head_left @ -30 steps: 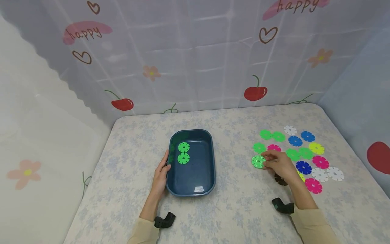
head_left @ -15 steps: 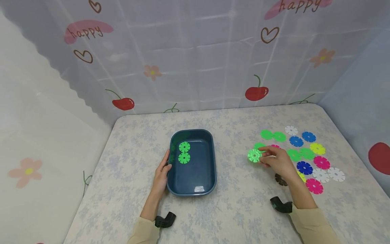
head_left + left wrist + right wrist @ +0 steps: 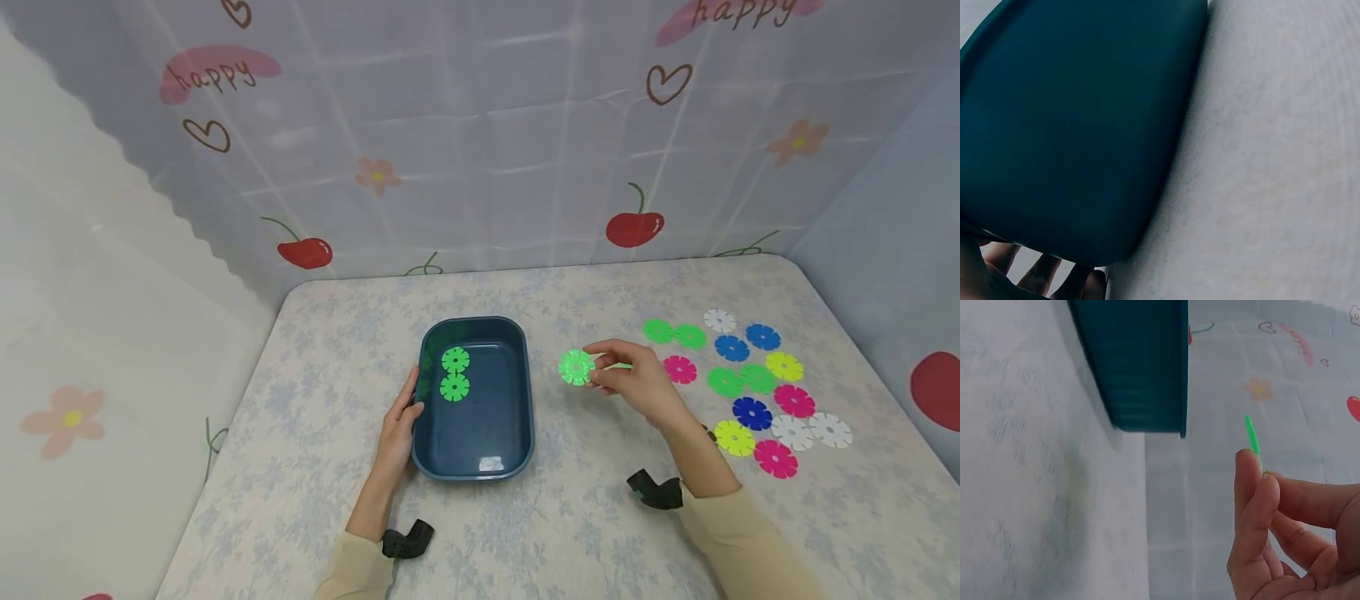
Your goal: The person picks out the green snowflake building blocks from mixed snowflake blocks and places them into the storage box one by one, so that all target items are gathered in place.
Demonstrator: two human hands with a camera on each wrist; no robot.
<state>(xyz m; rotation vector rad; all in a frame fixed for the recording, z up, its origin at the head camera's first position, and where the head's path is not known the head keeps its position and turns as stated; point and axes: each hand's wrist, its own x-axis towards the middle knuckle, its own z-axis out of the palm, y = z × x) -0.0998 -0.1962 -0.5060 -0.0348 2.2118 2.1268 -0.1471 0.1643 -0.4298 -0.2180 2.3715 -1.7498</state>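
Note:
A dark blue plastic tray point(image 3: 480, 442) lies on the table, two green snowflake discs point(image 3: 454, 374) inside it near its left wall. My left hand point(image 3: 395, 429) grips that wall, thumb at the rim and fingers along the outside. In the left wrist view, the tray's side point(image 3: 1085, 125) hides part of the fingers. Right of the tray, my right hand point(image 3: 637, 383) pinches a green snowflake disc point(image 3: 576, 367) between thumb and fingertips, above the table. The right wrist view shows this disc point(image 3: 1252, 434) edge-on. Another green bit shows between the fingers; whether it joins the held disc, I cannot tell.
Loose notched discs are spread on the right of the table: green point(image 3: 690, 337), blue point(image 3: 732, 348), pink point(image 3: 776, 458), yellow point(image 3: 735, 437) and white point(image 3: 831, 430). My right forearm mostly covers a dark brown one. A printed curtain point(image 3: 480, 167) hangs behind the table.
My right hand has carried the green snowflake disc left, from the loose discs toward the tray, uncovering a pink and a yellow disc. My left hand stays on the tray.

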